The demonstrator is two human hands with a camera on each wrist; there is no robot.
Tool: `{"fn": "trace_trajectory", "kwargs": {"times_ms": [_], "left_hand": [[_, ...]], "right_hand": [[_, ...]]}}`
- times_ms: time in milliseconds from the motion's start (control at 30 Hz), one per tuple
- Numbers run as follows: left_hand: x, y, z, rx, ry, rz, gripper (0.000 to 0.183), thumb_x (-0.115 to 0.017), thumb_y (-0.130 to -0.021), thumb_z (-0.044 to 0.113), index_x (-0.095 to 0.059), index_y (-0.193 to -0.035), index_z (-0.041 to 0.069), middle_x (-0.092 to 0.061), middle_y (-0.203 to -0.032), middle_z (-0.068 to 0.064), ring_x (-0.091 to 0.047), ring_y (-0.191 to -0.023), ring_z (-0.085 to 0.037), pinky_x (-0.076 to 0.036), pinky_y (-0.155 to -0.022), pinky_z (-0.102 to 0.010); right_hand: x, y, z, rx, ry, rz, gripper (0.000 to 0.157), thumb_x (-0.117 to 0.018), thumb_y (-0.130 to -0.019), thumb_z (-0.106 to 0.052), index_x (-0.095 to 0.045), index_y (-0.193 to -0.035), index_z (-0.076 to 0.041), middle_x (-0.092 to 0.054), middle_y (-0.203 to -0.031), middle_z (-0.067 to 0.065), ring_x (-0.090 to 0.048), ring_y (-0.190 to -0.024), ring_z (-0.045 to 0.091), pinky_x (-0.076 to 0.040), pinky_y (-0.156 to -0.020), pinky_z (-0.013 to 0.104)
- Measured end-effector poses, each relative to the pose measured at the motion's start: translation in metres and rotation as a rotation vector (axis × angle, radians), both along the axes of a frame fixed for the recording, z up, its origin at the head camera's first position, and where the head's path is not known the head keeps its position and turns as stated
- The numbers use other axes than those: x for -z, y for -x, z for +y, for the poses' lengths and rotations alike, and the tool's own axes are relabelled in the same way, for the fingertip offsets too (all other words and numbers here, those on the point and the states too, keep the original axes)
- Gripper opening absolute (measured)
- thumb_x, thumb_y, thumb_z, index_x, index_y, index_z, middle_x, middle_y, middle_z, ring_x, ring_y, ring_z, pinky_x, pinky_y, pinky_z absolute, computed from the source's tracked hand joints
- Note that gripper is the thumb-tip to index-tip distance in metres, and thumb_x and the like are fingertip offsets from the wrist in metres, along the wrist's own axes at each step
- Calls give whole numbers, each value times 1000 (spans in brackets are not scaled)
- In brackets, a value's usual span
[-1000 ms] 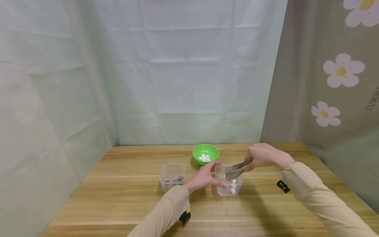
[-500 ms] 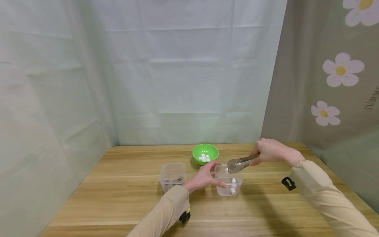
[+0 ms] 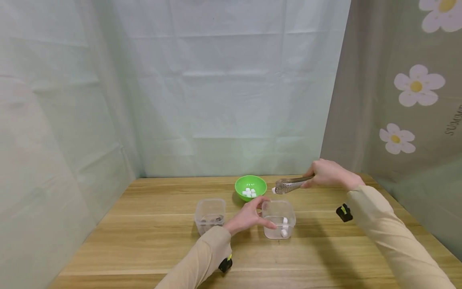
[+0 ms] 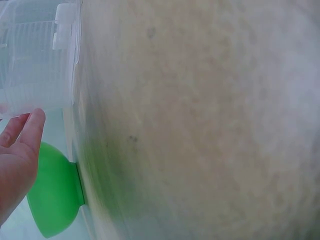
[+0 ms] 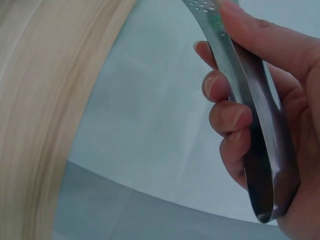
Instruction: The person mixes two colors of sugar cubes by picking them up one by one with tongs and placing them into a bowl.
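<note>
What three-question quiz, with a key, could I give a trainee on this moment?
1. Which hand holds the metal tongs?
2. True or false: the green bowl has white pieces in it.
3. In the head view, what does the left hand touch? A) the metal tongs; B) the right clear container; C) the left clear container.

Key:
1. The right hand.
2. True.
3. B.

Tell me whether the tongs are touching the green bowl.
Apart. The head view shows a strip of wooden table between the tongs and the green bowl.
</note>
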State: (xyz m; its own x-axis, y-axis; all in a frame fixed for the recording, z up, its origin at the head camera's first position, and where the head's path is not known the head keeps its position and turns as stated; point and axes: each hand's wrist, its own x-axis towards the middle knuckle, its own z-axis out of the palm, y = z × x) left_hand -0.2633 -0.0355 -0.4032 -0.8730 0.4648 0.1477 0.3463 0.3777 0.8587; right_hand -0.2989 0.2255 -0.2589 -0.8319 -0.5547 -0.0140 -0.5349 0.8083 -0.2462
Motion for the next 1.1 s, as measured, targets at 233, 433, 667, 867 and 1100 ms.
{"fn": "trace_trajectory", "kwargs": {"times_ms": [233,433,667,867,1100], "left_hand": [[-1,-1,0,-5,-7,-16,84,-84,-60,30,-43,-130,7,-48,-121,1,-45,-106,-15,-40,-84,-32],[-3,-2,1,-6,-7,-34,83,-84,-61,30,-43,-130,8,-48,-121,2,-45,-106,-15,-39,-84,-32],[-1,-1,1,-5,-16,-33,81,-84,-61,28,-44,-129,8,-48,-123,-3,-45,-105,-16,-40,-83,-32],[-2,-2,1,-4,-6,-15,81,-84,-61,30,-44,-129,9,-48,-123,-4,-45,-105,-15,-38,-85,-33],[-2,-2,1,9,-17,-24,80,-84,-62,29,-44,-129,10,-47,-124,-4,-45,-105,-14,-40,-83,-30]], "right_hand": [[4,15,-17,1,33,-28,41,-70,-77,-36,-69,-102,-3,-65,-97,9,-60,-68,13,-47,-61,36],[9,24,-31,-16,10,24,34,-71,-77,-32,-71,-97,-4,-66,-94,8,-55,-60,8,-41,-53,30],[15,30,-48,-7,-52,79,35,-72,-75,-36,-72,-94,-7,-67,-89,5,-55,-60,12,-43,-53,30],[20,33,-54,17,-80,94,38,-73,-74,-37,-71,-95,-6,-66,-95,8,-61,-72,18,-48,-59,34],[24,34,-54,20,-74,80,42,-72,-73,-38,-70,-98,-4,-65,-99,11,-61,-76,21,-47,-61,36]]}}
